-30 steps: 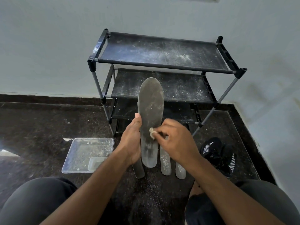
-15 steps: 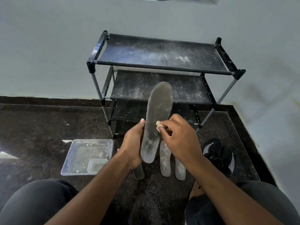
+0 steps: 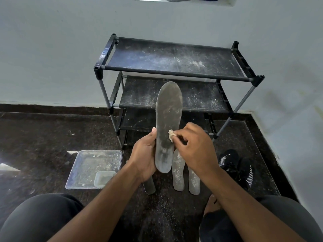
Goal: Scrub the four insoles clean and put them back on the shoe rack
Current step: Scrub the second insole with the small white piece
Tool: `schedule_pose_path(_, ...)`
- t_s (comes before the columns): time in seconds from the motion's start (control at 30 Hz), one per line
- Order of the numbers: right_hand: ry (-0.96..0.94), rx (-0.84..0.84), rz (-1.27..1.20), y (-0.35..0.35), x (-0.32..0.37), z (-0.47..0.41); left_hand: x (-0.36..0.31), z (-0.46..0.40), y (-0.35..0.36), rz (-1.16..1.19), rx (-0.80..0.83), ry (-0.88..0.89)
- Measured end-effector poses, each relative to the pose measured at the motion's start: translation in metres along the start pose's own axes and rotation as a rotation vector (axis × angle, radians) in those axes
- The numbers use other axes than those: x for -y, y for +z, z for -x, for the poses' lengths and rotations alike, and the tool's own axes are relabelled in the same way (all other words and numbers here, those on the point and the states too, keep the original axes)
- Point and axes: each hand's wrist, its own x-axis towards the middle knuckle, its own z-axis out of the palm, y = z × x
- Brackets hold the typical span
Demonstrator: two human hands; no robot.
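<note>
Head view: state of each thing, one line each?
Held insole: upright, dusty, gripped near its heel.
Left hand: grips the held insole.
Right hand: pinches a small cloth wad against the insole.
Floor insoles: three lying flat, speckled with dust, partly hidden.
Shoe rack: upright, shelves dusty, no insoles on it.
Clear tray: on the floor, flecked with debris.
Black shoes: on the floor, right of the insoles.

Home corner: shoe rack [image 3: 174,74], sneakers [image 3: 236,166], stone floor [image 3: 43,137].
</note>
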Motion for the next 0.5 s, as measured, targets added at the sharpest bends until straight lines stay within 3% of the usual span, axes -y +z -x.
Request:
schedule_pose_path(0.2,-0.112,0.230,-0.120,0.009,0.013,0.016,-0.004,0.002,-0.002,0.024,-0.008,-0.030)
schedule_pose_path(0.4,0.003,0.034,-0.099,0.001,0.008,0.001,0.006,0.009,0.009,0.048,0.030,-0.102)
schedule_pose_path(0.5,0.007,0.050,-0.093,0.001,0.009,0.003,0.005,0.011,0.013,0.049,0.058,-0.124)
